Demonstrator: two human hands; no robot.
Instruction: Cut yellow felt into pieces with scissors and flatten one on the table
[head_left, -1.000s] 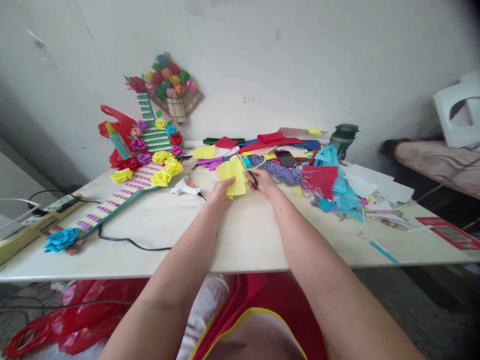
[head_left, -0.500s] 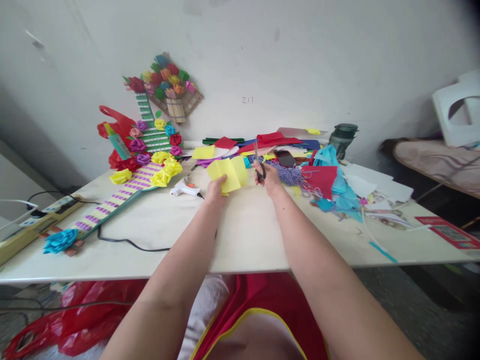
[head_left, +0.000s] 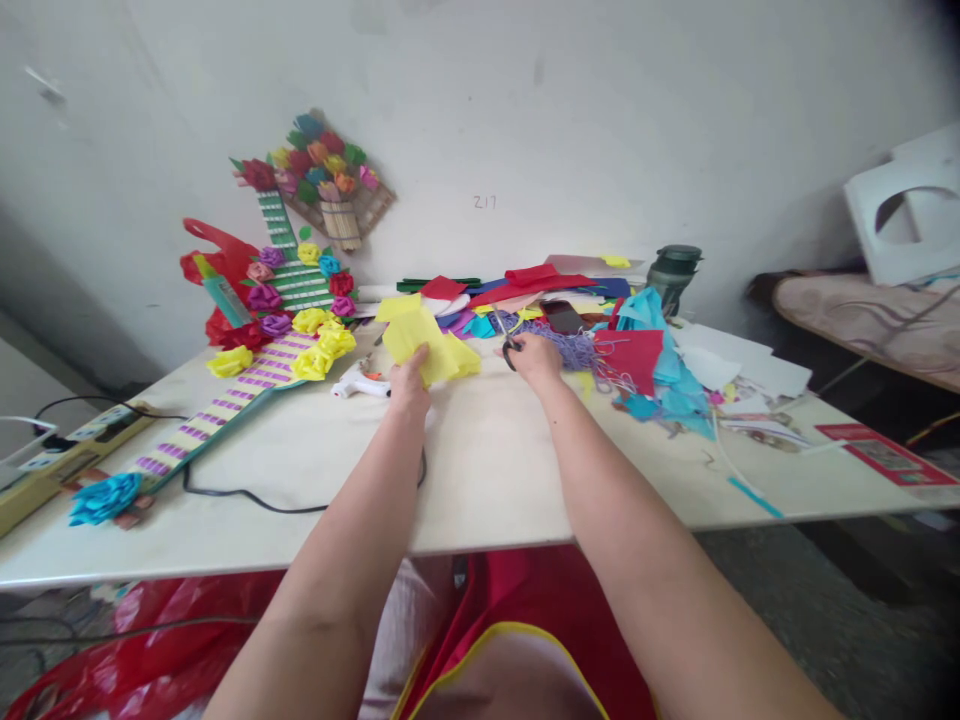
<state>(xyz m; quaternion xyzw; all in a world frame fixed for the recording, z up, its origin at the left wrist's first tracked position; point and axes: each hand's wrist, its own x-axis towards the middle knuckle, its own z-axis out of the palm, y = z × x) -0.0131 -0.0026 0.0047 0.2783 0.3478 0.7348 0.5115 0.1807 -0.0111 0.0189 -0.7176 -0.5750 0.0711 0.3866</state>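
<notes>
My left hand [head_left: 411, 382] grips yellow paper [head_left: 420, 340] by its lower edge, above the table. The paper spreads to both sides of my thumb. In my right hand [head_left: 536, 358] I hold a pair of scissors [head_left: 511, 346] with dark handles; the blades point up and away, to the left. The scissors are apart from the paper. Just left of my left hand, a white glue gun [head_left: 361, 380] lies on the table. Behind my right hand sits a tangle of purple shredded strips [head_left: 570, 347].
A striped board with paper flowers [head_left: 217, 410] stands at left. Stacked coloured paper [head_left: 525, 285] lies along the wall. Blue paper scraps [head_left: 679, 380] and a dark bottle [head_left: 673, 275] are at right. A black cord [head_left: 255, 495] crosses the table toward my left forearm.
My left hand has moved left with the yellow paper, which now spreads wider and tilts. The scissors have turned more to the left in my right hand. The view has shifted slightly.
</notes>
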